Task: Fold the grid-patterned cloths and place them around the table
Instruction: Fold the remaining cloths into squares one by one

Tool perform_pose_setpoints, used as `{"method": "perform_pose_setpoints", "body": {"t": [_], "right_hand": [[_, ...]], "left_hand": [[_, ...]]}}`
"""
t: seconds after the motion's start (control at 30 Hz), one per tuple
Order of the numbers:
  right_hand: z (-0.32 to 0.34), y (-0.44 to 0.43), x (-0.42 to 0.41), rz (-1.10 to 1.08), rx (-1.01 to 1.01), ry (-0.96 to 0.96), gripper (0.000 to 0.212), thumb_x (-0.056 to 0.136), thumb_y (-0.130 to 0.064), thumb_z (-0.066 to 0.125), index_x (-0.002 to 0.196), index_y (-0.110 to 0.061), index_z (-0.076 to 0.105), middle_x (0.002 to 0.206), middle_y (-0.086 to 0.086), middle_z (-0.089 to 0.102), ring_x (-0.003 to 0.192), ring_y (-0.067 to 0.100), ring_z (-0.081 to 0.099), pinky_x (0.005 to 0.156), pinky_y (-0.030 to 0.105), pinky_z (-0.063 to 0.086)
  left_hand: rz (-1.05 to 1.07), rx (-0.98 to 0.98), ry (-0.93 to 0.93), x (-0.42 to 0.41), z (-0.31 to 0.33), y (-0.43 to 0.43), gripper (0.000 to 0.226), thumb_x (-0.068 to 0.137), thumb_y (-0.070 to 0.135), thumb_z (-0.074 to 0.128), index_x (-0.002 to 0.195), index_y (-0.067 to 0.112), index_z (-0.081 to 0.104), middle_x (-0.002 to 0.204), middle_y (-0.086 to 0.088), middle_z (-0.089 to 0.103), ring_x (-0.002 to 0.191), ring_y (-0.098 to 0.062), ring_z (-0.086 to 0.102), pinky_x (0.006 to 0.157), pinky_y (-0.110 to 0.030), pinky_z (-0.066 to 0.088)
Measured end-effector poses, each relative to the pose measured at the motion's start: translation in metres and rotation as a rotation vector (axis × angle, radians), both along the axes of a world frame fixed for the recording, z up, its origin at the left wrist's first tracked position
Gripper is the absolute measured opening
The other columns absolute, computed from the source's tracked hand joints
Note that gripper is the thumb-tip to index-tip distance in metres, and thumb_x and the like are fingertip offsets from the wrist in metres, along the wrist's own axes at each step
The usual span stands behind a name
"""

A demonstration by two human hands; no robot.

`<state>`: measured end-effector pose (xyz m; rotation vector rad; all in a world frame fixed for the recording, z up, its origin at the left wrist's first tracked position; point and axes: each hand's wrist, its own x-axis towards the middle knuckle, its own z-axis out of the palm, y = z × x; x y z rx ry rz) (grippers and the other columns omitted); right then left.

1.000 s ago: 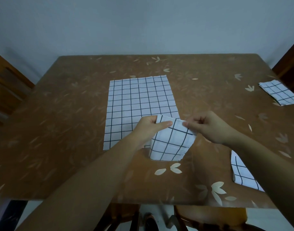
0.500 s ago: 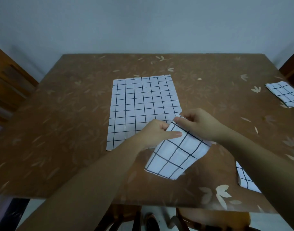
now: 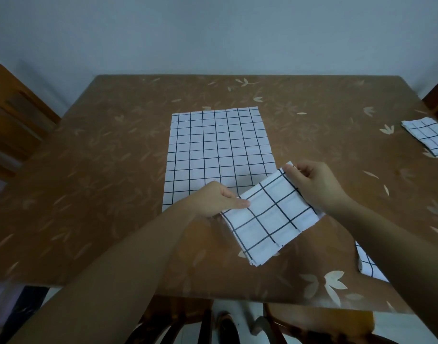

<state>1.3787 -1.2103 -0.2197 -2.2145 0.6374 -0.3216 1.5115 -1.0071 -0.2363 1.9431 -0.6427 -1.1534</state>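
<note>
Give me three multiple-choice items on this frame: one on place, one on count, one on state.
1. Where does the flat cloth lie?
A. centre of the table
B. far left corner
C. on a chair
2. How many grid cloths show?
A. two
B. four
C. six
3. How is the held cloth handled?
A. spread by one hand
B. folded, pinched by both hands
C. lying free

Answers:
1 A: it is spread mid-table.
2 B: flat, held, far-right cloth, near-right cloth.
3 B: left hand and right hand pinch opposite edges.
</note>
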Motion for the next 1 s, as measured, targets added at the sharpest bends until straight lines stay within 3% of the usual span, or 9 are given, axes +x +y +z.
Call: {"method": "perform_pose_setpoints", "body": {"t": [0.07,0.17,0.27,0.37,0.47,0.63,0.7,0.8,1.0], "right_hand": [[-0.006,-0.002,-0.006,-0.036,0.052,-0.002,0.051,0.098,-0.036,0.049,0.067,0.004,0.049,0.056,0.007,0.040,0.049,0.015,0.036,0.050,0.028,0.028],[-0.025,-0.004,-0.025,-0.069,0.235,0.073,0.044,0.097,-0.032,0.051,0.062,-0.007,0.042,0.053,0.003,0.033,0.042,0.009,0.030,0.048,0.026,0.027],[-0.049,0.003,-0.043,-0.078,0.435,0.247,0.035,0.096,-0.026,0.057,0.068,-0.004,0.054,0.060,0.003,0.056,0.047,0.005,0.053,0.047,0.019,0.042],[-0.069,0.011,-0.052,-0.136,0.538,0.383,0.021,0.093,-0.024,0.061,0.088,-0.003,0.065,0.081,0.011,0.069,0.068,0.018,0.067,0.056,0.027,0.057],[-0.081,0.019,-0.054,-0.106,0.451,0.460,0.017,0.092,-0.025,0.062,0.088,-0.009,0.066,0.074,0.007,0.069,0.064,0.018,0.067,0.060,0.030,0.058],[-0.095,0.030,-0.052,-0.158,-0.017,0.471,0.017,0.089,-0.029,0.055,0.100,-0.018,0.062,0.089,0.003,0.066,0.077,0.021,0.063,0.067,0.034,0.053],[-0.100,0.039,-0.053,-0.057,-0.241,0.478,0.028,0.091,-0.032,0.051,0.117,-0.021,0.052,0.120,0.005,0.054,0.102,0.025,0.054,0.080,0.038,0.048],[-0.106,0.053,-0.057,0.212,-0.552,0.518,0.061,0.097,-0.044,0.038,0.150,-0.028,0.016,0.159,0.002,0.012,0.144,0.029,0.015,0.107,0.048,0.029],[-0.128,0.052,-0.076,0.341,-0.609,0.708,0.082,0.083,-0.067,-0.005,0.153,-0.026,-0.001,0.162,-0.002,-0.005,0.148,0.024,-0.003,0.115,0.051,0.006]], "left_hand": [[-0.007,0.020,0.022,0.002,-0.004,0.003,0.023,0.084,0.033,0.074,0.083,0.010,0.077,0.067,-0.004,0.071,0.056,-0.014,0.062,0.058,-0.027,0.051],[0.063,0.055,-0.017,0.005,-0.021,0.010,0.020,0.085,0.029,0.074,0.092,0.010,0.076,0.066,-0.004,0.068,0.057,-0.009,0.059,0.062,-0.024,0.050],[0.153,0.081,-0.086,0.002,-0.043,0.017,0.030,0.084,0.029,0.076,0.106,0.010,0.071,0.067,-0.003,0.067,0.057,-0.007,0.059,0.062,-0.022,0.051],[0.153,0.117,-0.150,-0.005,-0.061,0.023,0.022,0.086,0.027,0.073,0.100,0.010,0.072,0.072,-0.006,0.069,0.063,-0.012,0.060,0.071,-0.033,0.054],[0.167,0.178,-0.305,-0.010,-0.074,0.023,0.023,0.089,0.023,0.069,0.109,0.011,0.070,0.096,-0.008,0.071,0.080,-0.017,0.062,0.079,-0.033,0.053],[-0.099,0.167,-0.905,-0.037,-0.081,0.008,0.041,0.092,0.028,0.054,0.134,0.027,0.052,0.133,0.002,0.054,0.123,-0.020,0.046,0.103,-0.037,0.037],[-0.327,0.170,-0.905,-0.053,-0.084,-0.001,0.054,0.095,0.041,0.048,0.147,0.031,0.035,0.154,0.002,0.034,0.141,-0.022,0.027,0.116,-0.041,0.020],[-0.564,0.339,-0.869,-0.071,-0.097,-0.006,0.070,0.097,0.059,0.035,0.155,0.034,0.004,0.164,0.002,-0.006,0.150,-0.026,-0.009,0.120,-0.050,-0.004],[-0.562,0.424,-0.885,-0.074,-0.118,0.004,0.087,0.090,0.075,0.024,0.154,0.029,-0.013,0.160,0.000,-0.024,0.146,-0.025,-0.025,0.119,-0.050,-0.010]]}}
